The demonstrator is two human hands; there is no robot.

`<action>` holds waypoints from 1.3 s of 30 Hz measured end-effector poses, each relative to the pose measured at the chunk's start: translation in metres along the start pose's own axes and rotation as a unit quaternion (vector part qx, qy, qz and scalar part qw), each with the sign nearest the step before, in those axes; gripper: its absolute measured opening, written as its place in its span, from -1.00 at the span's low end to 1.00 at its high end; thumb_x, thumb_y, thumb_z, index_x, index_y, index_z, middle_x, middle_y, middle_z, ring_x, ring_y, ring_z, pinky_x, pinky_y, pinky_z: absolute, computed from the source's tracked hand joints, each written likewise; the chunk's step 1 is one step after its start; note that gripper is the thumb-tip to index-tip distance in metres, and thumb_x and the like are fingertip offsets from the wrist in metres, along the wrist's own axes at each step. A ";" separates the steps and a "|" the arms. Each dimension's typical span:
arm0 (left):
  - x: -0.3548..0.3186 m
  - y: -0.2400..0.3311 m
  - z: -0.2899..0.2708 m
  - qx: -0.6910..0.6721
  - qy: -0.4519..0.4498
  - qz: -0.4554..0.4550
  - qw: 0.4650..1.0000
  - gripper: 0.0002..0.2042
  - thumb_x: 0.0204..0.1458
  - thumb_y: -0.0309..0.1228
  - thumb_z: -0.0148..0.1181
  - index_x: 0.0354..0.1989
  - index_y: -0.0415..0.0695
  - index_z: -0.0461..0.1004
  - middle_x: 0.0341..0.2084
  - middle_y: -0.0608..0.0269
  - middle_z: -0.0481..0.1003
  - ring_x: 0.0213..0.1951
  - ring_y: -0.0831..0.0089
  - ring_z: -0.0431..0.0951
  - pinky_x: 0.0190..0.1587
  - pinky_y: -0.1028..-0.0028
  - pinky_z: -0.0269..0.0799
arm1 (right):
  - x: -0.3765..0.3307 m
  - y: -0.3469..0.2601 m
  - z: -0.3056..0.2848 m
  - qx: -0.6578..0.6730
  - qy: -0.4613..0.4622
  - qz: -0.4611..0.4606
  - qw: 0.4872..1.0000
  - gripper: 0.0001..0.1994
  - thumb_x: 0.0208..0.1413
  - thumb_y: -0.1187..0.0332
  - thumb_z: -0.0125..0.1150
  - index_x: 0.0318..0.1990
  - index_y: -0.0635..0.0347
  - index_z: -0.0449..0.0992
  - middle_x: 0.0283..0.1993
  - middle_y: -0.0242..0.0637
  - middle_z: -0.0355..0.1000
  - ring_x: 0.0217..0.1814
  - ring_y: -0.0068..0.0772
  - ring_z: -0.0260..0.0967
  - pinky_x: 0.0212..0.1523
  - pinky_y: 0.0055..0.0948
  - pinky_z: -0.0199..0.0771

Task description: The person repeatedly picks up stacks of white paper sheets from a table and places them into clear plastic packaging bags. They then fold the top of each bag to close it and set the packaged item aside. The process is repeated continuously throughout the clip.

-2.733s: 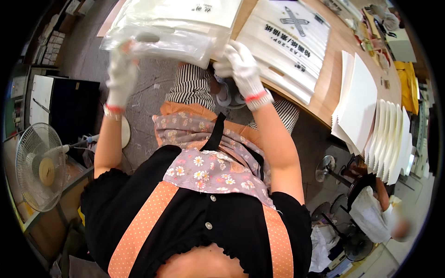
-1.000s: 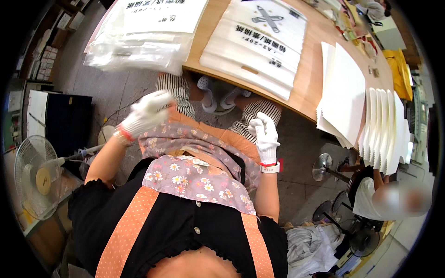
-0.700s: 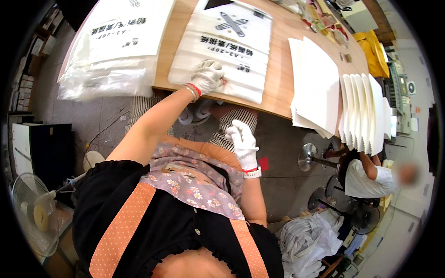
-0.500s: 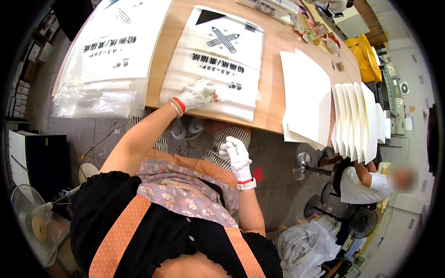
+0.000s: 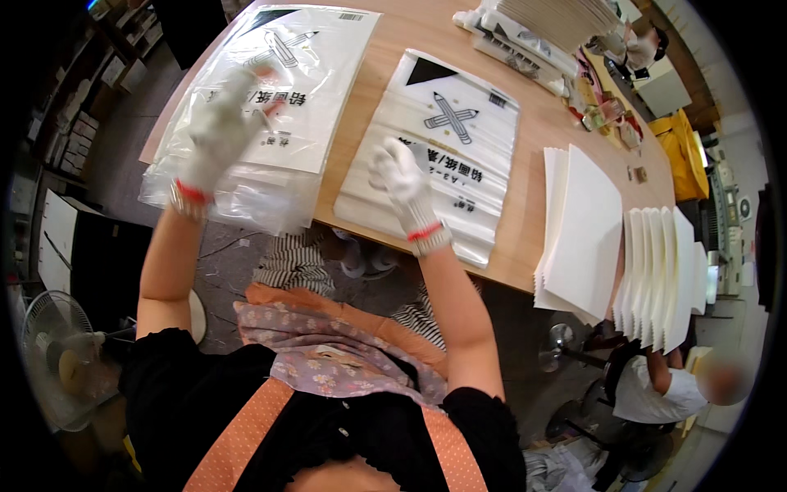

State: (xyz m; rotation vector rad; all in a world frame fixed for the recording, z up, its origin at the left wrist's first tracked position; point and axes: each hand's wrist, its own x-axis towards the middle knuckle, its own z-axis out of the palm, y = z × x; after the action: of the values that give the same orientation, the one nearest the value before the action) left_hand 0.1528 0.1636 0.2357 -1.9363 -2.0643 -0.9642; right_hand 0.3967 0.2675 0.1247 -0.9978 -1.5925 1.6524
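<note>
Head view: the left hand [image 5: 220,123], gloved and blurred, hovers with loose open fingers over the left stack of clear bags [image 5: 262,115], which overhangs the table [image 5: 566,115] edge. The right hand [image 5: 399,174], its grip half-curled and holding nothing, rests on the middle bag stack [image 5: 443,156], whose long axis runs away from the person.

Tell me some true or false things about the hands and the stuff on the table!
1. Both hands wear white gloves. True: left hand, right hand.
2. The right hand is over a stack of clear bags printed with crossed pencils. True.
3. The left hand holds a red cup. False: it is over another bag stack, blurred.
4. The white paper sheets lie on the floor. False: they sit on the wooden table.
</note>
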 end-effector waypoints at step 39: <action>-0.107 0.150 0.124 -0.236 -0.070 0.207 0.947 -0.82 -0.24 -0.49 0.24 -0.42 -0.11 0.40 -0.31 0.18 0.45 -0.22 0.17 0.48 -0.19 0.27 0.42 | -0.233 0.111 -0.036 -0.295 -0.132 0.032 0.946 -0.58 0.21 0.12 -0.10 0.02 0.29 0.40 0.02 -0.01 0.40 0.07 -0.09 0.34 0.08 -0.34 0.31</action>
State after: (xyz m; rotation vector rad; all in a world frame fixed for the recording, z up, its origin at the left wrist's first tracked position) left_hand 0.3483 0.1348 0.1349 -2.6003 -1.4642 -1.3268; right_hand 0.5550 0.0796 0.0372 -1.1546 -2.3424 1.4158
